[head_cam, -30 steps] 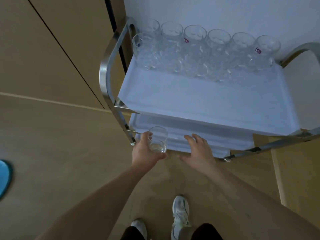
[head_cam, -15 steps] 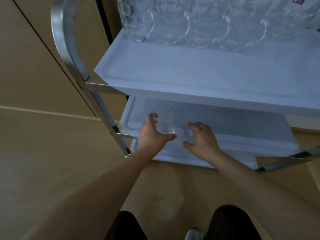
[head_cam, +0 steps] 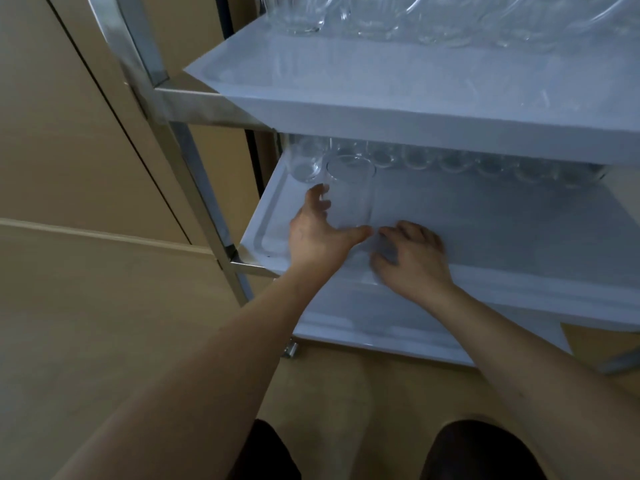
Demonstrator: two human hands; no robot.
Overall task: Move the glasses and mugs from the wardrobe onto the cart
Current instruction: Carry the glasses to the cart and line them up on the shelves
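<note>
Fingers and thumb of the left hand [head_cam: 317, 233] curl round a clear, straight-sided drinking glass [head_cam: 350, 192], which stands upright over the white middle tray [head_cam: 485, 220] of the steel-framed cart [head_cam: 180, 109]; whether its base touches the tray I cannot tell. Just right of that grip, the right hand [head_cam: 412, 259] rests on the tray's front, fingers loosely bent, holding nothing. Beyond the grasped glass runs a row of clear tumblers [head_cam: 450, 162]. Above it, clear glass mugs [head_cam: 433, 19] line the top tray [head_cam: 381, 74].
</note>
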